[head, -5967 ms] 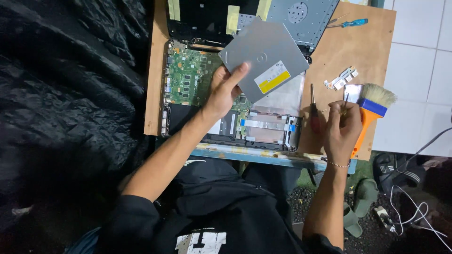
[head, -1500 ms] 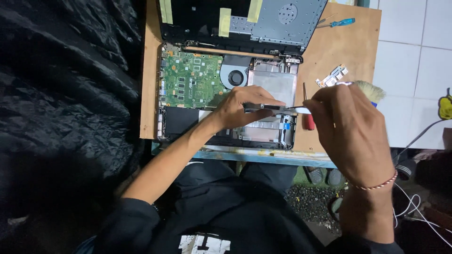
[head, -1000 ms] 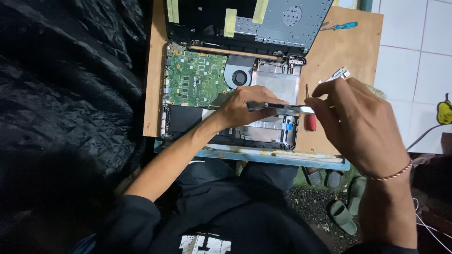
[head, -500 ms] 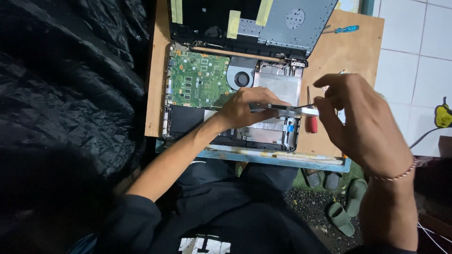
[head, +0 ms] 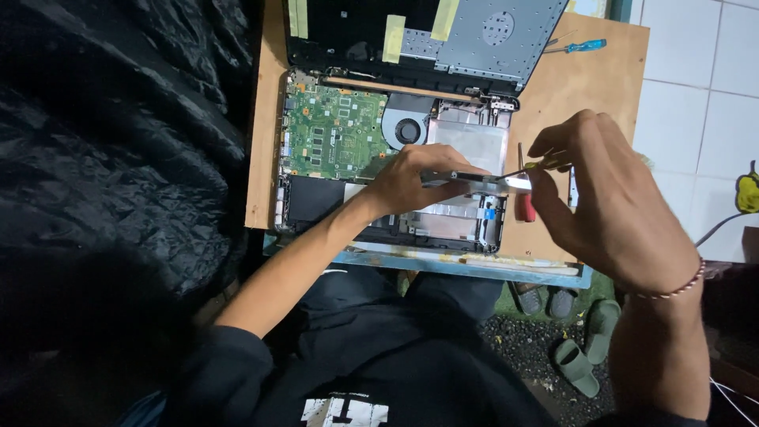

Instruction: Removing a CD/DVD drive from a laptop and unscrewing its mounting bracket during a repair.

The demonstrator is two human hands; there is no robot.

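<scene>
My left hand [head: 411, 178] grips a thin grey optical drive [head: 484, 181], seen edge-on and held level just above the opened laptop's base [head: 474, 146]. My right hand [head: 609, 205] pinches a small yellow-handled screwdriver [head: 540, 166] whose tip points at the drive's right end. Below the hands lie the green motherboard [head: 332, 134] and the round fan [head: 407, 130]. The laptop rests on a wooden board [head: 589, 91].
A red-handled screwdriver [head: 524, 207] lies on the board under my right hand, and a blue one [head: 583, 46] at the far right corner. Black plastic sheeting [head: 118, 158] covers the left. White tiles [head: 696, 95] and sandals [head: 577, 365] are at the right.
Earlier my left hand held the drive up flat and my right hand rested by a brush on the board. Now the drive is edge-on and low, with my right hand's screwdriver at its end.
</scene>
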